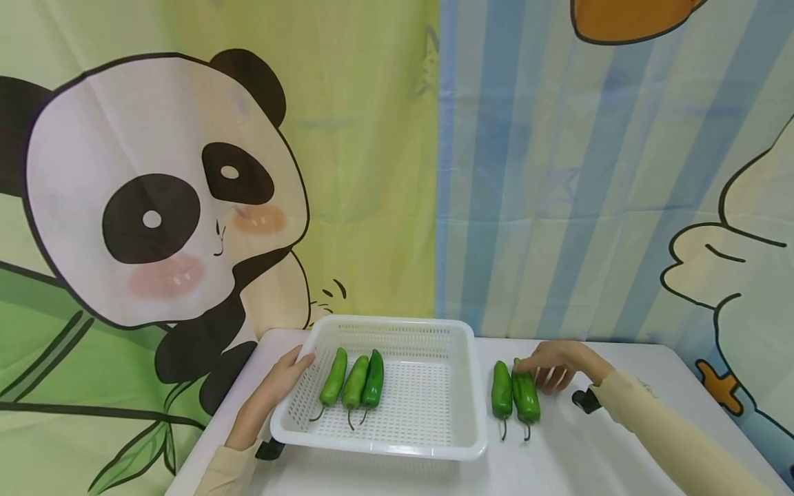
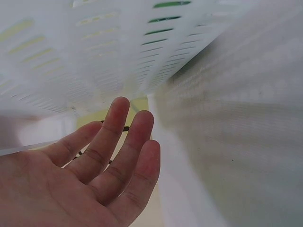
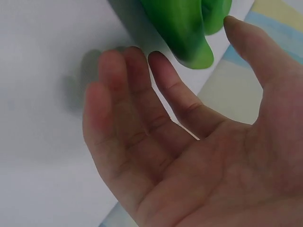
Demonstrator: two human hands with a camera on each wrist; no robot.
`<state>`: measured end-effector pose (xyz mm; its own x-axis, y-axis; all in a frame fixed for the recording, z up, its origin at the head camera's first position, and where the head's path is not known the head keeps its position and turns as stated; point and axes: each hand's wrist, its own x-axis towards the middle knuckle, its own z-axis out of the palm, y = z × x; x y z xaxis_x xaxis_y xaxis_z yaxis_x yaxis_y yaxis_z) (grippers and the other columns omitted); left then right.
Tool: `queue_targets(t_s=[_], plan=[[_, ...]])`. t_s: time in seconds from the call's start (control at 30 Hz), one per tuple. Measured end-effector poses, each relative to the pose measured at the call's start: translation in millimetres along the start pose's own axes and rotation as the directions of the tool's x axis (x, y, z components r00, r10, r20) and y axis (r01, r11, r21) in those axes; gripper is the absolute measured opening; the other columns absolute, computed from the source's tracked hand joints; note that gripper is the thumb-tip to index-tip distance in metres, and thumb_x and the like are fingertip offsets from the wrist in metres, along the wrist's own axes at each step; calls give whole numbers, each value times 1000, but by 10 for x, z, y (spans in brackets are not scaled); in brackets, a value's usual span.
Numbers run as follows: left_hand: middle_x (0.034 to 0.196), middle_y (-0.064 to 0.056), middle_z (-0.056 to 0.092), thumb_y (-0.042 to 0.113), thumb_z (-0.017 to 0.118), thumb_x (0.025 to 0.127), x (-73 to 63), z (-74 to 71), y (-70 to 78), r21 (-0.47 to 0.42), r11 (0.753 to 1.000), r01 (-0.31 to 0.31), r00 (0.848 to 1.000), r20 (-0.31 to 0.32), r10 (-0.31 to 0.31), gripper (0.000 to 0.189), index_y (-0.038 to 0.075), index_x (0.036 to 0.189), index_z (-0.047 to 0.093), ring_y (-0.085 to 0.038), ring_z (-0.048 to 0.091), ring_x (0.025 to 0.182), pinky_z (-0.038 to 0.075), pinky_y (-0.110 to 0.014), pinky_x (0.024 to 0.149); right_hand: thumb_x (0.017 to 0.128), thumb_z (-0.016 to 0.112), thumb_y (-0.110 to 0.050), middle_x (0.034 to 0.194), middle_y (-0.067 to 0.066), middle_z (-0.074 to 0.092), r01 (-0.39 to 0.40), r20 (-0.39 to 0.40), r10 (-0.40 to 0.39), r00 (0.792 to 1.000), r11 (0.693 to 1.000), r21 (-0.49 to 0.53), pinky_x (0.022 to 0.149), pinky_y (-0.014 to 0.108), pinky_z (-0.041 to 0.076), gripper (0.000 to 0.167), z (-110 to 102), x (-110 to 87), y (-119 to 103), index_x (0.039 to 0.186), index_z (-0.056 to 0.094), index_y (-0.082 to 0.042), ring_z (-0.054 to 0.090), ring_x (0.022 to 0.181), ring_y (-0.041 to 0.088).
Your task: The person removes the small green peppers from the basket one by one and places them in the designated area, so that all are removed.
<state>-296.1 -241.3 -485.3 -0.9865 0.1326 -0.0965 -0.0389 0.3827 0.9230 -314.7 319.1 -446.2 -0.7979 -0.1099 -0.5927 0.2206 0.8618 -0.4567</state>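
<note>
A white plastic basket (image 1: 403,451) stands on the table with three green chili peppers (image 1: 335,377) lying in its left half, stems toward me. My left hand (image 1: 285,375) holds the basket's left side, thumb over the rim. Its four fingers (image 2: 139,125) stretch loosely along the outside, below the perforated wall. Right of the basket, two more green peppers (image 1: 502,391) lie side by side on the table. My right hand (image 1: 552,362) is at the far tip of the right-hand pepper (image 1: 526,399), thumb and forefinger spread on either side of it in the right wrist view.
The white table (image 1: 602,455) ends at the back against a printed curtain (image 1: 372,172) with a panda and blue stripes. A black strap piece (image 1: 586,401) is at my right wrist, another (image 1: 269,450) at my left.
</note>
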Motion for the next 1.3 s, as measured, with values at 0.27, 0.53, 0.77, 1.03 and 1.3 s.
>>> queue_targets(t_s=[0.27, 0.53, 0.77, 1.03, 1.3], plan=[[135, -29, 60, 38, 42, 108, 14, 0, 2, 6, 1000, 0, 1000, 2, 0, 54, 13, 155, 33, -32, 75, 93, 65, -43, 70, 94, 60, -58, 110, 12, 71, 19, 35, -18, 999, 999, -32, 83, 46, 60, 59, -199, -40, -45, 115, 65, -3, 70, 96, 28], [135, -28, 60, 39, 42, 108, 19, -2, -18, 8, 1000, 4, 1000, -4, -4, 54, 13, 154, 34, -32, 75, 94, 65, -43, 71, 93, 63, -58, 121, 17, 67, 69, 50, -67, 996, 997, -25, 91, 51, 58, 63, -351, -124, -152, 127, 62, -5, 68, 106, 31], [135, -29, 60, 39, 43, 108, 13, -9, -26, -3, 1000, -3, 1000, -5, 3, 54, 13, 154, 35, -32, 74, 95, 65, -43, 72, 92, 66, -55, 119, 12, 66, 124, 68, -122, 990, 992, -30, 89, 48, 59, 59, -375, -216, -344, 128, 62, -8, 67, 106, 27], [135, -29, 59, 39, 43, 108, 6, -7, -24, -9, 1000, 1, 1000, -3, -2, 55, 13, 155, 34, -32, 75, 94, 65, -43, 71, 94, 64, -51, 115, 6, 67, 190, 96, -187, 978, 982, -23, 92, 48, 59, 49, -361, -367, -648, 122, 64, -11, 67, 106, 25], [136, -29, 59, 40, 43, 108, 10, -3, -15, 5, 1000, -10, 1000, -2, 10, 54, 14, 154, 35, -33, 74, 95, 65, -44, 71, 95, 64, -51, 116, 5, 66, 229, 121, -229, 966, 973, 17, 94, 47, 58, 47, -335, -403, -846, 122, 65, -13, 68, 107, 25]])
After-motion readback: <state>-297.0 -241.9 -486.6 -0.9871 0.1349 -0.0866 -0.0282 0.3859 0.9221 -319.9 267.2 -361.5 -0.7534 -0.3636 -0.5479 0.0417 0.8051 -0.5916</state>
